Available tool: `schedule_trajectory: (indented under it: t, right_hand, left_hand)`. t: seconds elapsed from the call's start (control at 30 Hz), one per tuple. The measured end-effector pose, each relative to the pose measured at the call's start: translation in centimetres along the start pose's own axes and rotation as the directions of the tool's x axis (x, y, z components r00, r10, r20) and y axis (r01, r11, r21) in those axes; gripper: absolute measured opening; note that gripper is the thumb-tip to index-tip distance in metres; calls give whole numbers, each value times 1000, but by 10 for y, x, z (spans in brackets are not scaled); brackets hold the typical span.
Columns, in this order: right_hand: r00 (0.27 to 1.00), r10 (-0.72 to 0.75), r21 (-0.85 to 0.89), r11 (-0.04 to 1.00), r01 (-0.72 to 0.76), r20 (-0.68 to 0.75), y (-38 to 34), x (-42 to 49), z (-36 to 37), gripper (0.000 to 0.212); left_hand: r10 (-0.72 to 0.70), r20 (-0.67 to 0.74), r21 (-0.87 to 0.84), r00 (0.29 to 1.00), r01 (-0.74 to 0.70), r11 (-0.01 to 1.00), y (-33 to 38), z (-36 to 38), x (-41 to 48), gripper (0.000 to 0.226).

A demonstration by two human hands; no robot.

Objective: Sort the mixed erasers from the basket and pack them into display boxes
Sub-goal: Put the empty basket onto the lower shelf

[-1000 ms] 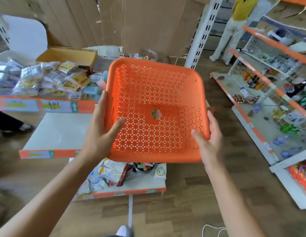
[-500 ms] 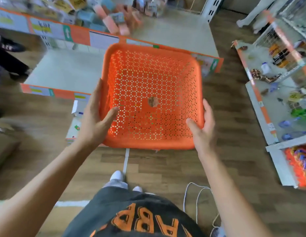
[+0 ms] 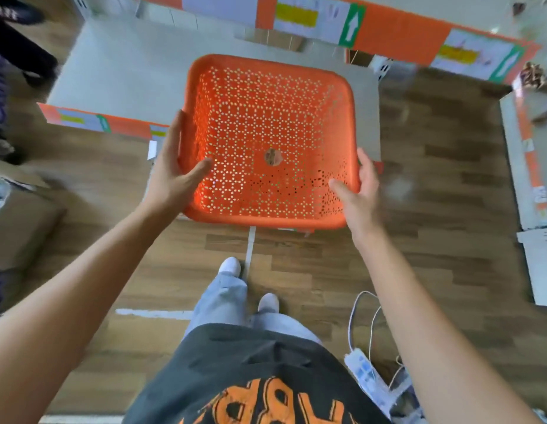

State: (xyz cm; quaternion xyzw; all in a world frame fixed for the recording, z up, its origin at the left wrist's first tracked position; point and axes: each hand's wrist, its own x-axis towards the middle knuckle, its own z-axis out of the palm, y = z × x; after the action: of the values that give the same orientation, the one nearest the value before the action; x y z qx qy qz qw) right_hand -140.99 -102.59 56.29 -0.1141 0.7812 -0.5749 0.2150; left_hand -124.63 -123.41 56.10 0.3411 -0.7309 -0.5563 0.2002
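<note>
Fingers (image 3: 173,130) of left hand (image 3: 169,182) and right hand (image 3: 359,191) grip the basket (image 3: 266,117) walls

Orange plastic basket (image 3: 266,117): square, rounded corners, perforated walls and bottom, a round sticker (image 3: 273,156) at bottom centre. I hold it by two opposite sides, opening tilted toward me.

- Bright, even light; only soft shadows on the wooden floor (image 3: 434,240).
- The orange basket (image 3: 272,123) is quite sharp; the frame edges are smeared by motion blur.
- The wide-angle lens bends straight lines.
</note>
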Motion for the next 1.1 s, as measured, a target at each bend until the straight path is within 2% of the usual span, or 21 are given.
schedule_trajectory:
  t: [0.23,0.33,0.5,0.67,0.87,0.97,1.03,1.1]
  right_hand:
    - [999,13,66,998,-11,-31,7,66,62,73]
    - [998,45,45,998,-43,-52,11,91,77,72]
    - [996,60,-8,998,-61,-68,13,135,95,85]
    - [991,53,-55,997,-60,-124,18,176,103,80]
    - [994,69,-116,990,-79,-86,20,198,109,90]
    - [996,32,-177,983,-47,-84,19,203,110,90]
    - [996,21,-228,973,-39,-82,19,203,111,85]
    - [997,-5,-302,953,-20,-81,19,201,110,76]
  left_hand:
    - [-21,194,-24,981,27,999,-32,-28,94,110]
    - [7,228,-17,974,-3,1000,-39,-31,129,110]
    - [22,215,-19,976,-19,1000,-49,-21,177,103]
    - [-18,147,-15,989,21,1000,-57,-8,210,100]
    - [-72,196,-25,978,79,997,-76,-4,238,96]
    - [-61,187,-6,980,63,998,-76,0,241,83]
    - [-46,171,27,984,42,999,-74,1,243,80]
    - [1,146,158,989,-25,987,-72,0,242,78]
